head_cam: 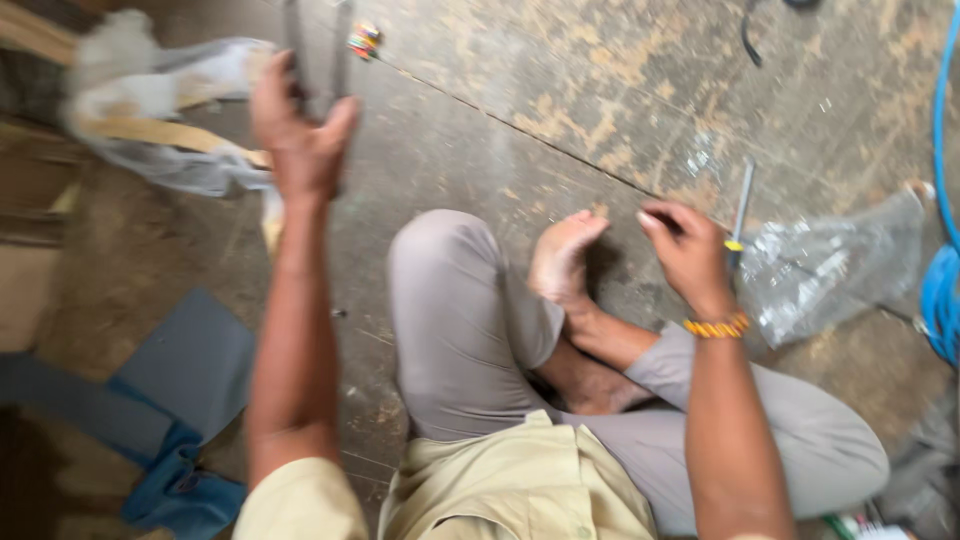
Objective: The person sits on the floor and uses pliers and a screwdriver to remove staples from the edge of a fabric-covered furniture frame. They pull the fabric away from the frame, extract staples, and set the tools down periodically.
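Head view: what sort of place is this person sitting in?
Probably a workshop floor. The worn concrete floor is littered with a screwdriver, a clear plastic bag and a blue hose.

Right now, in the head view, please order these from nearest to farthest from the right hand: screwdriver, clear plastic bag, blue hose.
From the right hand:
1. Screwdriver, just beside its fingers.
2. Clear plastic bag, on the floor to its right.
3. Blue hose, at the right edge.

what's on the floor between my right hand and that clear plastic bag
In the head view, a screwdriver with a yellow collar lies between the right hand and the clear plastic bag.
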Motion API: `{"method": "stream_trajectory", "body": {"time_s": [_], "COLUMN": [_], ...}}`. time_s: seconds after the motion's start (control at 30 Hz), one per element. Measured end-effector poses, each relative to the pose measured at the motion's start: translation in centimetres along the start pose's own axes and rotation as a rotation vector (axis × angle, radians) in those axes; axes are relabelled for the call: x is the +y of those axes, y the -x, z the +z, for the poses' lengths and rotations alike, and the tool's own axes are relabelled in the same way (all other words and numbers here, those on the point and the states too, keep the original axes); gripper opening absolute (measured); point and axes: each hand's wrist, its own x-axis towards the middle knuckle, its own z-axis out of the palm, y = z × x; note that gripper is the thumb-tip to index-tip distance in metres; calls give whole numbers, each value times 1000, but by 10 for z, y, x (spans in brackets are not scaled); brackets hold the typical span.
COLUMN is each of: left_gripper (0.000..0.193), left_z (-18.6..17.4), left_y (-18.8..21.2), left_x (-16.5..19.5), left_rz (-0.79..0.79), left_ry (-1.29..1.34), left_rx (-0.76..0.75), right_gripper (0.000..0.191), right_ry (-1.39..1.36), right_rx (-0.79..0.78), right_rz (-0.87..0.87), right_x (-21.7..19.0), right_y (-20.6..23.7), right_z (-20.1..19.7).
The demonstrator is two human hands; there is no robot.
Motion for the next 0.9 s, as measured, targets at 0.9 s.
{"method": "stream_trajectory", "body": {"time_s": [0.9], "left_gripper": [45], "left_z": [53], "left_y": [98], "left_x": [-93], "left_rz": [-268], "left_ry": [-674], "left_rx": [-181], "right_gripper": [14], "right_ry": [450], "right_rx": [-124], "right_rz": [-416], "right_x": [63], "right_y": [-87], "right_z": [102]}}
